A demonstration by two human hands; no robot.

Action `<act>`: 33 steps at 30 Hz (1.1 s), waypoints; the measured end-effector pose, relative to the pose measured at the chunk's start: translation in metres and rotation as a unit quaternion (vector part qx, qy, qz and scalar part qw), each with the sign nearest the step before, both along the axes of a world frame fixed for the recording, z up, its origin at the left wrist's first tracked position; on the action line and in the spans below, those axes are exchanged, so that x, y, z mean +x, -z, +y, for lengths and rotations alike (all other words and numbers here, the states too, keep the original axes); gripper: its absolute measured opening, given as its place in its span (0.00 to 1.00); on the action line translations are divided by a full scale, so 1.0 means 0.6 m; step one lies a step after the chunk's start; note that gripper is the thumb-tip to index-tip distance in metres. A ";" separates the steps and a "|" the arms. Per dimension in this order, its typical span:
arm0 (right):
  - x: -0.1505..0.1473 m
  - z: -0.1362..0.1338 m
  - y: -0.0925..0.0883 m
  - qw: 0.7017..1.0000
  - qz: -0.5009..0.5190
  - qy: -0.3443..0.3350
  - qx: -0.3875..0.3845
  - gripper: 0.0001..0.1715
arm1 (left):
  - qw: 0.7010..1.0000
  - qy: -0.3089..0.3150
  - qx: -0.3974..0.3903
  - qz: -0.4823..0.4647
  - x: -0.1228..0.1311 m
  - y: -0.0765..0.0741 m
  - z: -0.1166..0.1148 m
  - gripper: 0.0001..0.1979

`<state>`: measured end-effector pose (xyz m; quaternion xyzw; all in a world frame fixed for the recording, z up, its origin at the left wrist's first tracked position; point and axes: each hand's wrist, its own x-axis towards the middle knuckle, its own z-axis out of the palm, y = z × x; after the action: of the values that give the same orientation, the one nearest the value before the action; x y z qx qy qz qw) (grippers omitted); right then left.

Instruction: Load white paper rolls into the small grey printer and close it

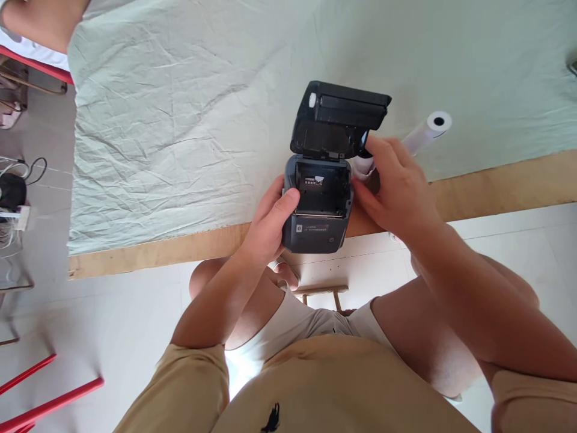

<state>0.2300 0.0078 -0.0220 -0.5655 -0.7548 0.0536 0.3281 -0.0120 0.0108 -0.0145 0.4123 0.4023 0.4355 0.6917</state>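
A black portable label printer (315,234) is held near the table's front edge, its lid (340,117) swung up and back. Inside, the paper bay (321,195) shows a small white printed label and no roll. My left hand (270,225) grips the printer's left side, thumb over the bay's rim. Just right of the printer, my right hand (399,180) has its fingers closed around a white paper roll (362,168), partly hidden by the fingers and close to the lid. Another white paper roll (419,137) with a dark core stands beyond my right hand.
A pale green cloth (180,120) covers the table, with a bare wooden edge (157,249) along the front. At the upper left another person's arm (42,21) reaches in. Red bars (54,403) and cables (13,228) lie at the left.
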 end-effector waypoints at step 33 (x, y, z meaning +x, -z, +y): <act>-0.060 -0.020 -0.049 0.996 0.004 -0.048 0.076 0.17 | 0.999 0.005 0.038 0.030 0.000 -0.004 -0.006 0.28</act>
<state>0.1942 -0.0040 0.0076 -0.5021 -0.7815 0.0141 0.3700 -0.0123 0.0075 -0.0118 0.4532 0.4038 0.4349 0.6651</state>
